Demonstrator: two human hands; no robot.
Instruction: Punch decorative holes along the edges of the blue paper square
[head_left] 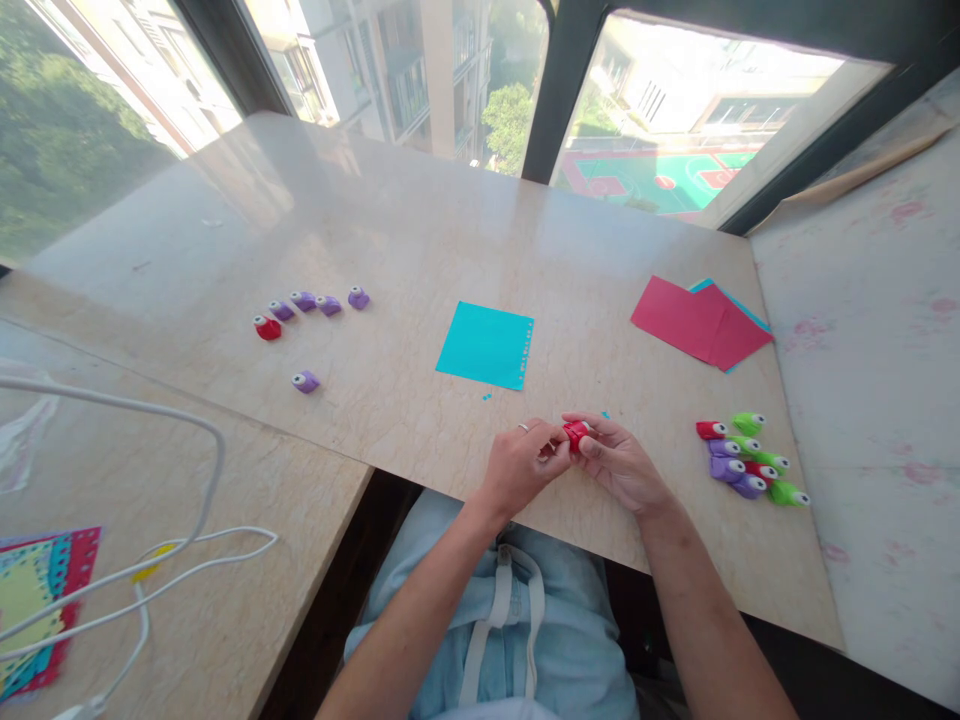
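Note:
Close to the table's near edge, a small red craft paper punch (576, 435) sits between my two hands. My right hand (619, 465) grips it from the right with thumb and fingers. The fingertips of my left hand (529, 460) are pinched together at its left side; whether a paper scrap is between them is hidden. Beyond the hands lies a square blue sheet of paper (486, 345), with a row of small punched holes down its right edge. Tiny blue paper bits (487, 397) rest just below the sheet, and another blue bit (605, 414) is by my right fingers.
At left stand several purple punches (303, 300), a red punch (267, 327) and a lone purple punch (305, 381). A cluster of green, red and purple punches (726, 468) sits at right, below red paper sheets (694, 325). White cables (217, 440) cross the lower left, near punched coloured papers (75, 570).

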